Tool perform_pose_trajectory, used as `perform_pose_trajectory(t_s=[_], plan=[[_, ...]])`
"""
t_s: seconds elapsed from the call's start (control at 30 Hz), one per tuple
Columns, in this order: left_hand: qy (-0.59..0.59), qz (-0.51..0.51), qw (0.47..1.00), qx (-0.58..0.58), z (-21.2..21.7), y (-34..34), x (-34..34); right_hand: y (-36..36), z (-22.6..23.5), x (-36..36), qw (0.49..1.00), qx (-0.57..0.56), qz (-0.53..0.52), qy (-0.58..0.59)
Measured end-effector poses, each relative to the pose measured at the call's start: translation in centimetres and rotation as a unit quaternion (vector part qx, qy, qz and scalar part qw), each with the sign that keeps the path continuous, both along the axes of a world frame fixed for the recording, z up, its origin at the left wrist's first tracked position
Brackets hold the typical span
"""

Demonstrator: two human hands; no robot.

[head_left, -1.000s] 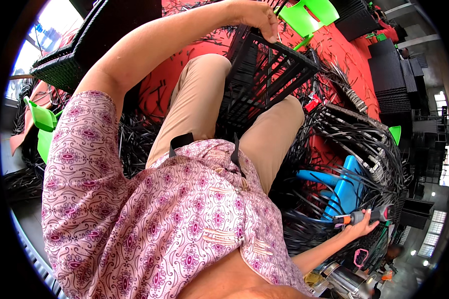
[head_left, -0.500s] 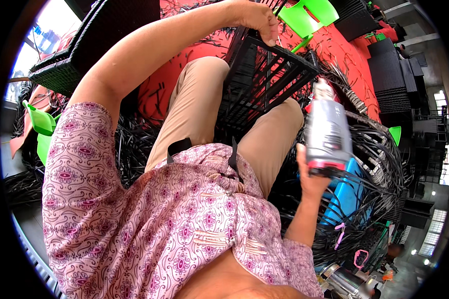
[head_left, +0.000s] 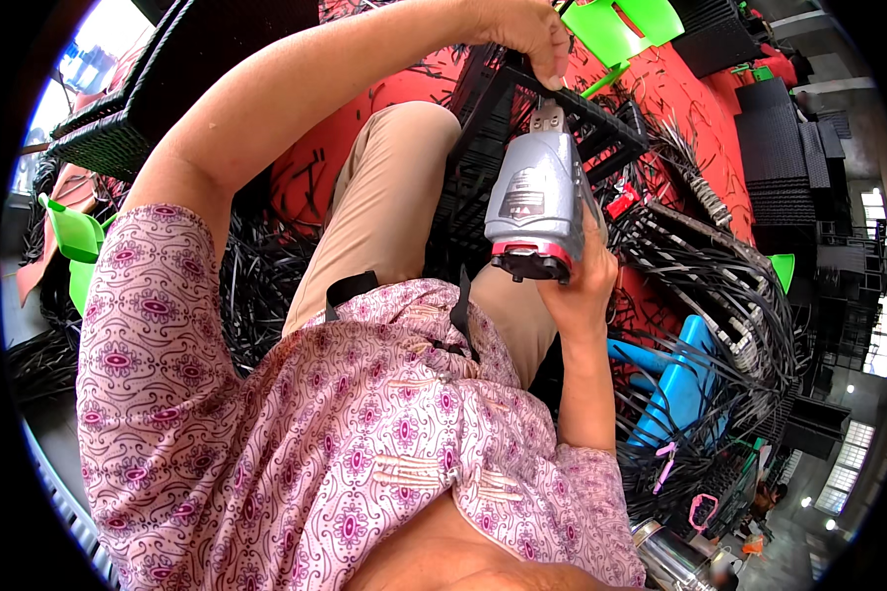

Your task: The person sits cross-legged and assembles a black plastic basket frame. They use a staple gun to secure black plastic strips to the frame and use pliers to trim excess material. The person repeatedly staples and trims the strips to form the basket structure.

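My right hand (head_left: 583,264) is wrapped round a silver-grey staple gun (head_left: 532,192) with a red band and a black rear end. Its narrow metal nose meets or nearly meets the upper edge of a black slatted frame (head_left: 611,128), just below my left fingertips. My left hand (head_left: 527,34) is closed with its fingertips pinched down on that edge. Whether a thin strip lies under them I cannot tell. The frame stands between my knees, partly hidden behind the tool.
Black strips (head_left: 266,286) lie heaped on both sides over a red floor covering (head_left: 306,182). Close by on the right lies a blue plastic piece (head_left: 675,394). A green plastic seat (head_left: 626,25) stands beyond the frame. Dark woven furniture (head_left: 192,79) rises at the left.
My right hand has swung the staple gun left, from beside my right knee to the frame's upper edge. My left hand stays at the frame, moved slightly right with it.
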State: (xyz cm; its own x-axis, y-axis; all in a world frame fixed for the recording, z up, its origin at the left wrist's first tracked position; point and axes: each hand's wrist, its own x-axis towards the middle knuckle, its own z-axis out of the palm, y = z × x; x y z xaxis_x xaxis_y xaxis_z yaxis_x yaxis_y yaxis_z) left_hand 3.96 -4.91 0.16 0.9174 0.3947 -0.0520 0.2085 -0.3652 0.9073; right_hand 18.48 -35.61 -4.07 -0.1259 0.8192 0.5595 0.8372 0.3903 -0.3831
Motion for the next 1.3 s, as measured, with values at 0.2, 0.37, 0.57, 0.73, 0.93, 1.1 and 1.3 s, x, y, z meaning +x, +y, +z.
perform_pose_trajectory(t_s=[0.2, 0.37, 0.57, 0.73, 0.93, 1.1, 1.3], plan=[[-0.013, 0.014, 0.999, -0.045, 0.0, -0.3, -0.1, 0.2, 0.4, -0.1, 1.0, -0.019, -0.004, 0.011], [-0.013, 0.003, 0.998, -0.058, -0.1, -0.1, 0.0, 0.3, 0.4, -0.3, 0.999, -0.025, -0.02, 0.011], [-0.022, -0.005, 0.999, -0.049, -0.4, 0.2, 0.1, 0.3, 0.5, -0.5, 0.998, -0.04, -0.034, 0.02], [-0.036, -0.009, 0.998, -0.047, -0.2, -0.1, -0.1, 0.3, 0.5, -0.6, 0.998, -0.043, -0.034, 0.024], [-0.031, 0.001, 0.999, -0.037, -0.1, -0.4, -0.3, 0.9, 0.5, -1.2, 0.999, -0.014, -0.035, -0.013], [-0.06, -0.024, 0.997, -0.035, -0.2, -0.3, -0.1, 1.0, 0.8, -1.7, 0.998, -0.017, -0.057, -0.018], [-0.037, -0.005, 0.999, -0.031, 0.2, -0.1, -0.4, -0.5, 1.4, -0.6, 0.983, -0.087, -0.097, 0.126]])
